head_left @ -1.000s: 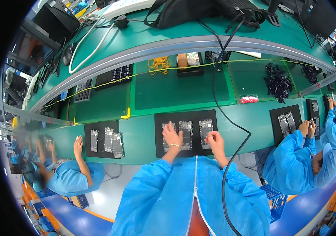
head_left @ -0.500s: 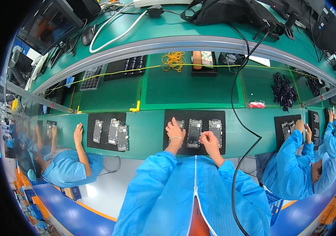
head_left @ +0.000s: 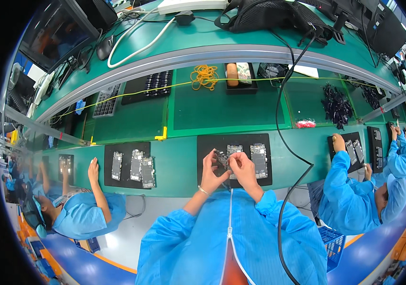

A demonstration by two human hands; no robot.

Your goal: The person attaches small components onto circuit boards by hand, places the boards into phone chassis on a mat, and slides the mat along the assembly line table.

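Note:
My left hand (head_left: 211,175) grips a small dark circuit board (head_left: 222,158), lifted and tilted over the black mat (head_left: 206,141). Against the board's right side, my right hand (head_left: 246,172) is closed in a pinch. Whatever lies between its fingertips is too small to make out. Behind my hands a second circuit board (head_left: 234,149) lies on the mat, partly covered by my fingers. To the right, a third circuit board (head_left: 258,160) rests flat on the same mat.
A black cable (head_left: 298,154) hangs down right of the mat. Left, a co-worker's hand (head_left: 93,170) is beside another black mat (head_left: 109,178) with several boards. Another co-worker (head_left: 350,190) handles boards at right. Beyond lie yellow bands (head_left: 204,77) and a metal rail (head_left: 212,53).
The left board has come up off the mat in my left hand, tilted. My right hand has shifted left from the middle board to meet it. The co-worker at right has moved their hands apart.

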